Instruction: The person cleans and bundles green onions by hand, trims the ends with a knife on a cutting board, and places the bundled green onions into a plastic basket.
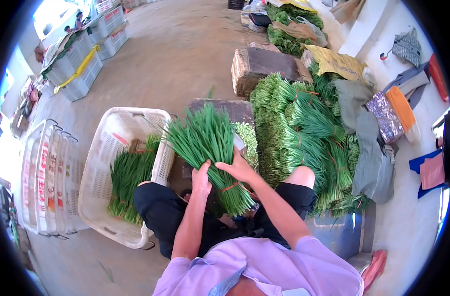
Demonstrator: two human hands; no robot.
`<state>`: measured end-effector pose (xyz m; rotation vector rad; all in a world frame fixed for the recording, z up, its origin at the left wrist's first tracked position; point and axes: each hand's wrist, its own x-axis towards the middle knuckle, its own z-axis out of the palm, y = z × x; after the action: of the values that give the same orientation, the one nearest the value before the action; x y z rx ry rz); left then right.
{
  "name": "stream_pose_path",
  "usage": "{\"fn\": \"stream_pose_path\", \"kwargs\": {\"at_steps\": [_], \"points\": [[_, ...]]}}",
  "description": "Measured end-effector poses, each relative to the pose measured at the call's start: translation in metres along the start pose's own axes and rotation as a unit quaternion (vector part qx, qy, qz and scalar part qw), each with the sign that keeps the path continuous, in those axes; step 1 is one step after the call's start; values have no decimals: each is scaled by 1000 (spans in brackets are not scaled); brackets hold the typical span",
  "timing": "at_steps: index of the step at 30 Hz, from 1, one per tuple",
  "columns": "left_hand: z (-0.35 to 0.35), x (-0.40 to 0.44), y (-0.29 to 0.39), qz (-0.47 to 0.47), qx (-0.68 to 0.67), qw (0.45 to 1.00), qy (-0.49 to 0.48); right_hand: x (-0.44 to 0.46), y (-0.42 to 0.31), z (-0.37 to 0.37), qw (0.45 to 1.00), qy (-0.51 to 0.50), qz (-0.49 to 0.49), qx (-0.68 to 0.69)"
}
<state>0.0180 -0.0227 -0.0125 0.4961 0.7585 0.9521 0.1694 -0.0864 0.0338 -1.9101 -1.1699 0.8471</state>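
Observation:
A thick bunch of garlic chives (205, 133) lies tilted across my lap, leaf tips pointing up and away, cut ends towards my right knee. My left hand (201, 178) is closed on its left side. From the other side my right hand (238, 167) grips the same bunch, its thumb across the leaves. A red band (228, 187) circles the stems just below my hands. Fingers under the bunch are hidden. Beside my left knee, a white plastic crate (90, 167) holds more banded chives (128, 182).
To my right is a large pile of banded chives (299, 123), partly under grey cloth (373, 153). A low dark-topped stand (220, 104) is in front of me, with a box (264, 66) beyond. Nested white crates (42, 182) stand at far left, and stacked crates (77, 61) farther back.

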Motion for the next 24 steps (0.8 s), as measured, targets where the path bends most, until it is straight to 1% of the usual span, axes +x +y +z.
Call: {"fn": "stream_pose_path", "kwargs": {"at_steps": [1,2,3,4,5,6,7,9,10,12,13,14,15,16,17,18,19,21,22,23,24], "points": [[-1,-1,-3,0,6,1000,-2,1,-4,10,999,37,-23,10],[-4,-1,-5,20,5,1000,17,4,-6,9,998,51,8,38],[-6,0,-2,41,4,999,36,12,11,13,995,96,21,29],[-8,-1,4,55,-7,998,44,18,19,14,978,74,10,193],[-9,-2,8,56,-7,997,47,21,29,17,935,47,1,351],[-11,-1,10,53,-19,997,45,18,24,17,915,48,7,400],[-11,-1,10,50,-33,997,41,16,20,14,916,45,9,398],[-10,1,10,46,-38,997,39,15,16,8,941,33,37,334],[-9,1,10,41,-41,998,34,15,15,7,941,34,38,333],[-6,1,8,33,-45,998,28,15,15,6,942,50,10,331],[-4,1,8,35,-40,998,20,15,15,5,942,52,11,331],[-3,0,8,37,-36,999,12,15,16,4,974,81,-25,208],[1,-3,9,35,-36,999,13,16,16,4,989,108,-60,81],[9,-8,10,90,33,995,21,8,3,5,987,144,-50,58],[16,-13,11,143,101,984,31,6,-1,9,987,143,-49,58],[19,-14,9,173,113,978,31,5,-2,14,987,141,-65,49],[13,-10,9,173,112,978,35,3,-2,18,986,139,-80,40],[0,-3,10,102,74,991,44,5,2,19,987,130,-87,32],[-3,-3,11,81,30,994,65,11,10,17,990,100,-70,70],[-6,-2,13,85,28,994,67,16,16,15,990,70,-55,107],[-8,0,14,81,12,995,57,16,15,13,982,72,-32,174]]}}
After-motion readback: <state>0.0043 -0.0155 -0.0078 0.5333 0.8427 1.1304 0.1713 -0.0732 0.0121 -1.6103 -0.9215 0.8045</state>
